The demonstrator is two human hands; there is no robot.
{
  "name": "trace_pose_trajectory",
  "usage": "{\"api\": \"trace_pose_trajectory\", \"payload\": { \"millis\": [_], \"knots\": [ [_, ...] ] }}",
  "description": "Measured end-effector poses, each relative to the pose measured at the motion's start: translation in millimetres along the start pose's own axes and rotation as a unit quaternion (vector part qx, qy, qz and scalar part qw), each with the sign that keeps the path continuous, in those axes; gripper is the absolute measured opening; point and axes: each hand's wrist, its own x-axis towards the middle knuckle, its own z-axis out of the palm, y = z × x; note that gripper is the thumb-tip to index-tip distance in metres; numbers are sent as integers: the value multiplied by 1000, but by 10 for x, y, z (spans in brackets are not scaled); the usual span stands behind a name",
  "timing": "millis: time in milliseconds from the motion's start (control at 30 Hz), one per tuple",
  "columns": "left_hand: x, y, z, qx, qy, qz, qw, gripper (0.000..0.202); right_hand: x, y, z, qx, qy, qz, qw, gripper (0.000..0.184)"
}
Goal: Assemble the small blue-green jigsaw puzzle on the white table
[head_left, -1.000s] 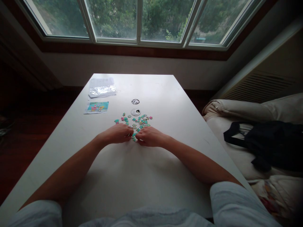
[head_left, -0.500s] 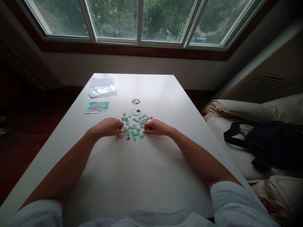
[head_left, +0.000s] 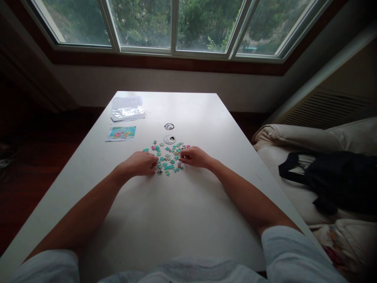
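Small jigsaw puzzle pieces [head_left: 167, 157], mostly turquoise with some pink and yellow ones, lie loose in a pile on the white table [head_left: 176, 216]. My left hand [head_left: 141, 163] rests at the pile's left side, fingers bent down among the pieces and thumb below them. Across the pile, my right hand [head_left: 194, 156] has its fingers curled toward the thumb at the right edge. Whatever either hand grips is too small or hidden to make out. One turquoise piece [head_left: 146, 149] lies just above my left hand.
Two small round discs [head_left: 169, 139] lie beyond the pile. A colourful picture card [head_left: 121, 133] is at the left, with a clear plastic packet [head_left: 128, 109] behind it. At the right stands a pale sofa [head_left: 271, 157] bearing a dark bag [head_left: 338, 181].
My left hand has moved slightly right and nearer to me, over the pile's left side. A turquoise piece now shows above it. The right hand has shifted only a little.
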Motion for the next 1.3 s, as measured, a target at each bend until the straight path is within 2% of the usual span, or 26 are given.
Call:
{"api": "trace_pose_trajectory", "payload": {
  "millis": [233, 433, 600, 867, 1100, 1233, 1300],
  "knots": [
    [33, 22, 53, 0, 30, 20, 999, 13, -6, 128, 90, -11, 82, 4, 997, 30],
    [42, 21, 30, 12, 30, 12, 999, 23, -13, 182, 106, -16, 117, 0, 993, 30],
    [79, -36, 14, 21, 63, 8, 998, 23, -12, 211, 112, -19, 122, 8, 992, 29],
    [159, -232, 45, -5, 164, -86, 983, 32, -12, 239, 123, -27, 126, 13, 992, 28],
    [248, -323, 172, -38, 165, -110, 979, 31, -7, 221, 109, -32, 124, 18, 992, 28],
    [209, -340, 103, -36, 198, -124, 972, 32, -4, 233, 119, -31, 128, 14, 991, 28],
    [157, -329, 40, -22, 181, -115, 976, 32, -5, 250, 130, -29, 130, 12, 991, 28]
  ]
}}
